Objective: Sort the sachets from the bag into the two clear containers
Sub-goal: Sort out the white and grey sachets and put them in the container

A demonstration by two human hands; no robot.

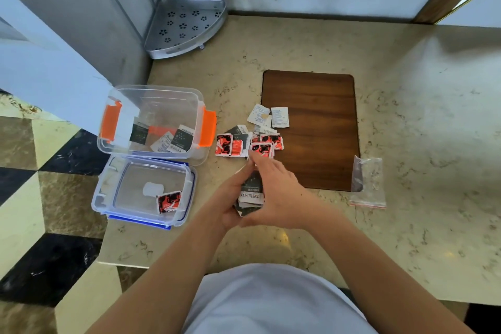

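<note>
You had a small stack of dark sachets (250, 192) between both hands near the desk's front edge. Your left hand (230, 198) cupped the stack from below and the side, and your right hand (279, 195) lay over it with the thumb under its near end, so both grips were closed on that stack. The rest of the sachets, red ones (249, 145) and white ones (271, 116), lay loose in a heap just beyond your fingers, partly on the left edge of the brown mat (311, 130). The orange-clipped container (156, 122) at the desk's left edge already held a few dark sachets; the blue-clipped container (146, 192), just in front of it, held one red sachet. The emptied bag (367, 184) lay by the mat's near right corner.

These packets looked thin, light and glossy, so a stack would likely fan and slide if you pinched it loosely. Squeezing flat across the faces, thumb on one side and fingers on the other, seemed safest. Their torn-looking edges could snag on one another, so lifting single ones by a corner from the heap seemed wise.
</note>
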